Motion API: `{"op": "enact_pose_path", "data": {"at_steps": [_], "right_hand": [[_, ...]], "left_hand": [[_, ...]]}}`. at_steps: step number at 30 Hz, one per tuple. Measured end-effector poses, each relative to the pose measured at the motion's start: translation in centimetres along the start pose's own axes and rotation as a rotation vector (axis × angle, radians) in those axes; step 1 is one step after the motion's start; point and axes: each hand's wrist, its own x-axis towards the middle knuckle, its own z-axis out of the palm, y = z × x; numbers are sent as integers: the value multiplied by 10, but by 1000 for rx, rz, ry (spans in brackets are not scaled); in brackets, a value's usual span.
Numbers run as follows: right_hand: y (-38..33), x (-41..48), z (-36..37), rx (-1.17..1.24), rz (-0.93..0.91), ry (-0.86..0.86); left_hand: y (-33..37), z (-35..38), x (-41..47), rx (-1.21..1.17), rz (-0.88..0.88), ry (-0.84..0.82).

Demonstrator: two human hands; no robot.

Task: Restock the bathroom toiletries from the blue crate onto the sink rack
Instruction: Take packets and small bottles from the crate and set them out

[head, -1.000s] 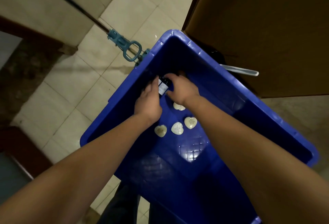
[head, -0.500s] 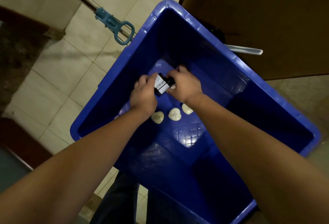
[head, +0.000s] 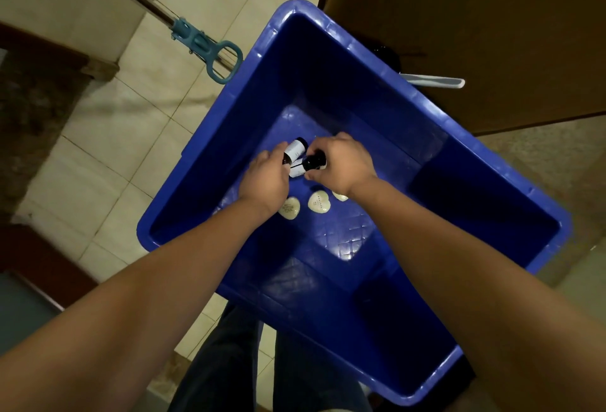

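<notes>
Both hands are inside the crate (head: 436, 123), which fills the centre and lower right of the frame, and they meet just above its middle.

Left hand (head: 265, 179): fingers curled round the upper bottle (head: 295, 148), a small dark bottle with a white label and a dark cap. It is grasped and raised off the crate floor.

Right hand (head: 342, 165): thumb and fingers pinch the dark end of the lower bottle (head: 313, 162). This bottle lies tilted, with its white-labelled end pointing toward the left hand. The two bottles touch or nearly touch; I cannot tell which.

Three heart-shaped soaps (head: 318, 202) lie in a row on the crate floor just below the hands. The left one is beside the left wrist. The right one is partly hidden under the right wrist.

Surroundings:
- A mop pole with a teal clamp (head: 203, 47) crosses the upper left and meets the crate's rim.
- A white handle (head: 433, 81) sticks out past the crate's upper right rim, in front of a brown door (head: 492, 18).
- The floor (head: 137, 136) at left is tiled.
- Dark trousers (head: 229, 362) show at the bottom centre.
</notes>
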Motion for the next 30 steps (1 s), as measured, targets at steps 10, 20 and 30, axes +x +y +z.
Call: {"op": "enact_pose_path", "data": {"at_steps": [10,20,30], "right_hand": [[-7,-33,-3,362,205,-36],[-17,-98,-12,845,342,26],[-62,-197,-33,1113,430,291]], "left_hand": [[11,-16,-18,-107,-45,65],[20,-18,-52,-277,113,24],[57,-47,-121,-500,295,-111]]}}
